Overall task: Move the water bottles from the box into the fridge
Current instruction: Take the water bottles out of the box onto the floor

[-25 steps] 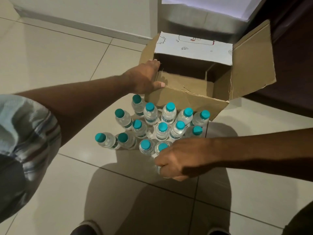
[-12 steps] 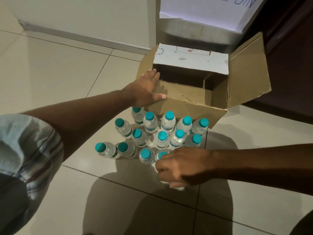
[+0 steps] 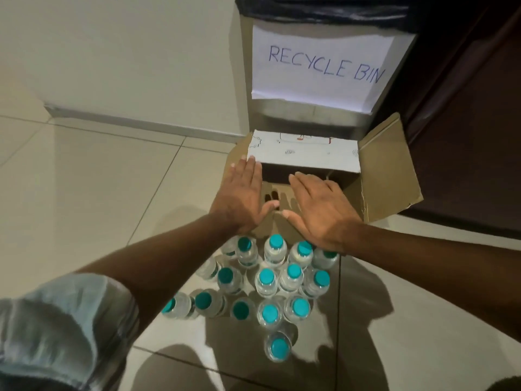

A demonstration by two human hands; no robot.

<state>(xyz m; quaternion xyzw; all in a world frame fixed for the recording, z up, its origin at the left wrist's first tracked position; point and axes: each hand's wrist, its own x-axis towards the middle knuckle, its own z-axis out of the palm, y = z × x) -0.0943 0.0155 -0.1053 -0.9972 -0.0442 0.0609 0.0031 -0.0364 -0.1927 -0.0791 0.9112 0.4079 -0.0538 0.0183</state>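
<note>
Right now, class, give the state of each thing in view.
cardboard box: flaps open.
water bottles: capped, standing on the floor.
left hand: open, flat over the box.
right hand: open, flat over the box.
recycle bin: lined with a black bag.

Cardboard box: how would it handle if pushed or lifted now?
Probably light: no bottles show inside the cardboard box; the water bottles stand on the glossy tiled floor. It would likely slide easily there. Its raised right flap looks creased, so it would probably bend if gripped.
</note>
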